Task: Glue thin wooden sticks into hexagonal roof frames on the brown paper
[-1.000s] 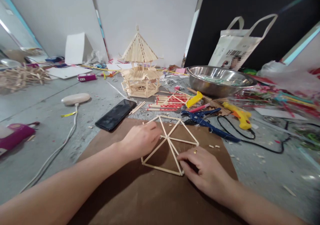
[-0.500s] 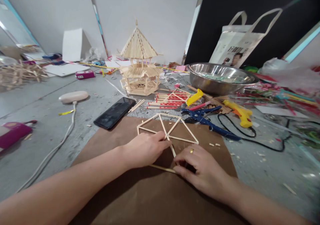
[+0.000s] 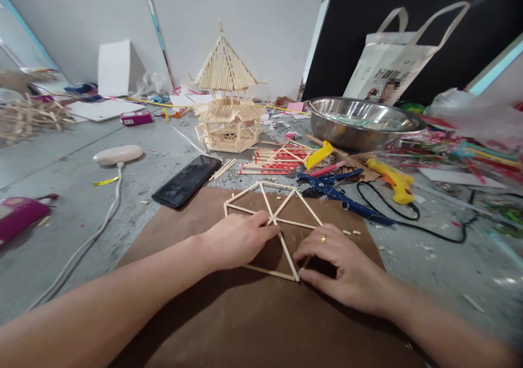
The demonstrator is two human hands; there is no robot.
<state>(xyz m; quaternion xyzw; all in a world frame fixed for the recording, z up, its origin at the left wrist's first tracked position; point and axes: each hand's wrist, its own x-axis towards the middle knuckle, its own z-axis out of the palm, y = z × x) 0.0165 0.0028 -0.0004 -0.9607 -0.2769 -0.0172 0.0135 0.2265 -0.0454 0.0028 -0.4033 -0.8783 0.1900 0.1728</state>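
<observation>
A flat hexagonal frame of thin wooden sticks [image 3: 281, 203], with spokes meeting at its middle, lies on a brown cardboard sheet [image 3: 229, 324]. My left hand [image 3: 235, 240] rests on the frame's left half, fingertips pinched at the centre joint. My right hand [image 3: 341, 267], wearing a gold ring, presses curled fingers on the frame's near right corner, where two sticks meet. Its fingertips are tucked under, so the grip is partly hidden.
Behind the cardboard sheet are a black phone [image 3: 187, 180], a stick pagoda model [image 3: 226, 106], red-marked sticks [image 3: 274, 164], blue pliers [image 3: 339, 192], a yellow glue gun [image 3: 393, 181] with black cord, and a steel bowl [image 3: 359, 122]. A white cabled device [image 3: 117, 155] lies left.
My left hand slid from the frame's left edge to its centre joint. My right hand shifted slightly at the near right corner. The frame turned a little.
</observation>
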